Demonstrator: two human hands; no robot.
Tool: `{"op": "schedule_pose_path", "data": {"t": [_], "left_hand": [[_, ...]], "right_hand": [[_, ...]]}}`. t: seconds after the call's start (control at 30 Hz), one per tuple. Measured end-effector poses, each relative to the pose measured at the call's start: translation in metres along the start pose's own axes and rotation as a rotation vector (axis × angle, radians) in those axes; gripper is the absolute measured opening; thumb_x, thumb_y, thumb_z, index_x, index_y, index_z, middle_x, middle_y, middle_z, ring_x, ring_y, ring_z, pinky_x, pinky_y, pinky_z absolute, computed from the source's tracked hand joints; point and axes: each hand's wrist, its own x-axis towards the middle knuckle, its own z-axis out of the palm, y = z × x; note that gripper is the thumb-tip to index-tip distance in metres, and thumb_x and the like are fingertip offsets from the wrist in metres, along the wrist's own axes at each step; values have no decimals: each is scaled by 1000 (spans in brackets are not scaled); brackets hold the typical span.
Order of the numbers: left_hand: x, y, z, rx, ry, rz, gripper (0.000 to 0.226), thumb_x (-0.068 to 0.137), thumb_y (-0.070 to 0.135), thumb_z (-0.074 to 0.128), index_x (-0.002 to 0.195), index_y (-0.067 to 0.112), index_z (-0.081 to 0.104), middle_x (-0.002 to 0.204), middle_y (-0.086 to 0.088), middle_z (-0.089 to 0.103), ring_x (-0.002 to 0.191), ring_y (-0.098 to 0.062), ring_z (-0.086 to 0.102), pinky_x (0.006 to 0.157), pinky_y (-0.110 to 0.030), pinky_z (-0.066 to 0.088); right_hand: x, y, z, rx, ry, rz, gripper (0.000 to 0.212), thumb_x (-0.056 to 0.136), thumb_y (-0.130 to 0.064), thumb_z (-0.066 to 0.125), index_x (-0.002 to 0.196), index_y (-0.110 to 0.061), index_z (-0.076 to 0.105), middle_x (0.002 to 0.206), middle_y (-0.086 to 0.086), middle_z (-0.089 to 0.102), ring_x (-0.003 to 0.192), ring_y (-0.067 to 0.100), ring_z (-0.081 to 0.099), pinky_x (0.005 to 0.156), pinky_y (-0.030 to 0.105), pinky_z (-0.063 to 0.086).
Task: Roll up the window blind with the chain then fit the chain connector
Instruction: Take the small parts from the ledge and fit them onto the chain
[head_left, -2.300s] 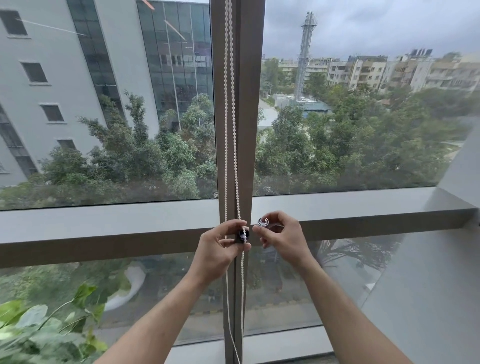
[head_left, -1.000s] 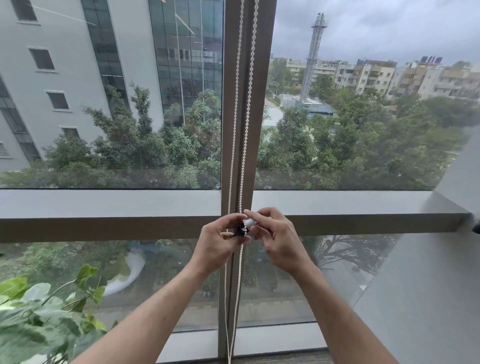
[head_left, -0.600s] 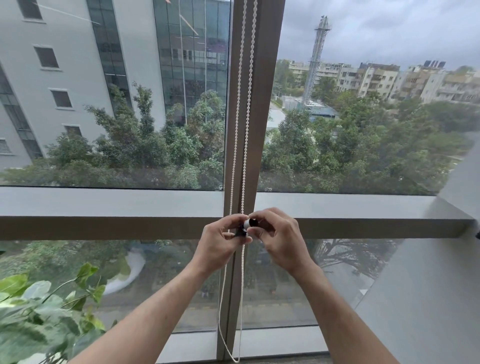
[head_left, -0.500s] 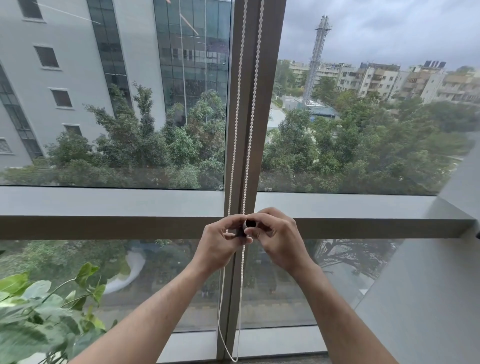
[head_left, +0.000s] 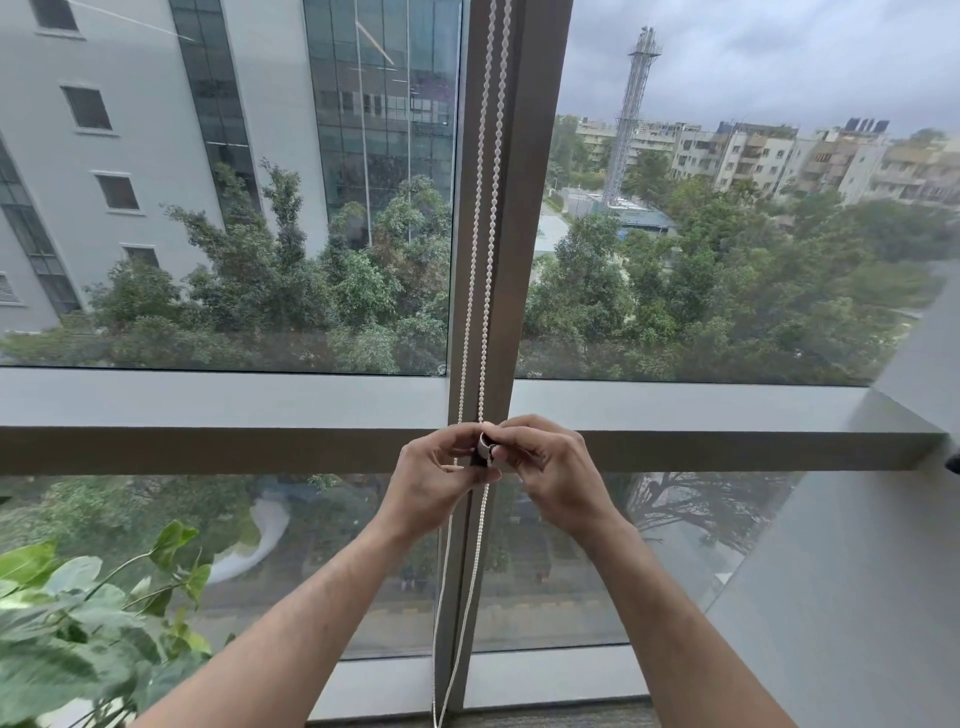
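Both hands have closed in on each other since a couple of seconds back, when the right one held a small ring-like piece apart from the chain; now they meet at the same spot. The left hand (head_left: 434, 480) pinches the right strand of the white bead chain (head_left: 491, 208) between thumb and fingers, its grip clamped together on the chain and on the small dark and pale chain connector (head_left: 484, 451) that sits right on that strand. The right hand (head_left: 553, 475) comes in from the other side, thumb and forefinger pressed together on the same connector, so the fingertips of both hands touch around it. Most of the connector is hidden by the fingers; only a pale rounded edge and a dark body below it show.

The chain hangs in two strands down the face of the grey vertical window mullion (head_left: 530, 208), passes behind the hands, and loops near the floor. The hands work just in front of the horizontal frame rail (head_left: 208, 449), level with it. Leaves of a green potted plant (head_left: 78, 618) fill the lower left corner, well apart from the hands. Outside the glass are trees, a grey office building (head_left: 156, 130) and a lattice tower (head_left: 631, 104).
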Motion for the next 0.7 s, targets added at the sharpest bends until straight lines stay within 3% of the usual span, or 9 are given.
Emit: {"op": "schedule_pose_path", "data": {"t": [0.27,0.4,0.5,0.7], "left_hand": [[-1,5,-2,-8,-45,-9,48,70,-8,80,110,18,73,95,-2,78,91,-17,72,76,-32,60],[-2,4,-4,-52,-52,-35,47,71,-11,78,113,9,71,97,-10,77,91,-18,72,73,-33,60],[-2,5,-5,-75,-50,-38,47,71,-12,78,109,16,74,96,-13,77,90,-21,72,72,-35,60],[-6,7,-2,-70,-90,-43,35,74,-9,77,100,15,75,93,-16,76,88,-24,72,75,-39,61]], "right_hand": [[0,1,5,7,62,-21,26,89,-1,69,112,-11,76,101,-2,73,94,10,69,87,29,57],[-1,2,5,31,27,-22,27,90,0,67,113,-11,75,102,-2,70,96,5,66,86,18,52],[-2,3,6,50,-3,1,32,92,1,62,117,-15,74,104,-1,65,99,2,61,87,13,47],[-10,8,13,161,-12,89,35,93,5,58,114,-18,74,100,-9,60,93,6,62,74,27,59]]}}
